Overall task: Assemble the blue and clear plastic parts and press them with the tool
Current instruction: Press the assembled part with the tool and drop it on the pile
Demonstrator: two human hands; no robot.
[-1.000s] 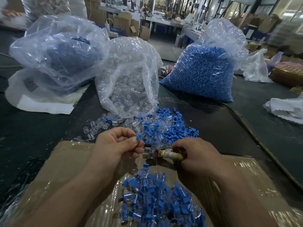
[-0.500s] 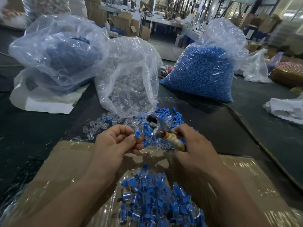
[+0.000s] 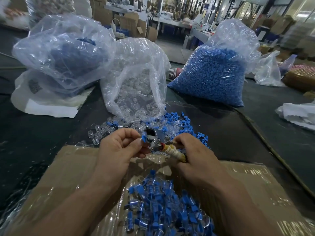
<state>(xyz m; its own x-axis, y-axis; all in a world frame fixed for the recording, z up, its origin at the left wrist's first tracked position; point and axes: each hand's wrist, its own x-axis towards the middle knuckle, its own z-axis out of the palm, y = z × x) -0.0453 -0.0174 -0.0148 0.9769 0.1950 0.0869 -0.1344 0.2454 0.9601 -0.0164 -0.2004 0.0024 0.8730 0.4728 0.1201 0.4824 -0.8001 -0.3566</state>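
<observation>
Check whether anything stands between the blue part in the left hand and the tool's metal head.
Nothing visible does. The left hand pinches the blue part right beside the metal head of the tool, which the right hand holds by its wrapped handle. No loose piece lies between them; whether they touch cannot be told.

Two bare forearms, uncovered to the frame's edge, with bare left hand (image 3: 119, 150) and right hand (image 3: 199, 155)

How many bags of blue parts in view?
2: left clear plastic bag of blue parts, right clear plastic bag of blue parts, both at the back. More may be hidden.
</observation>
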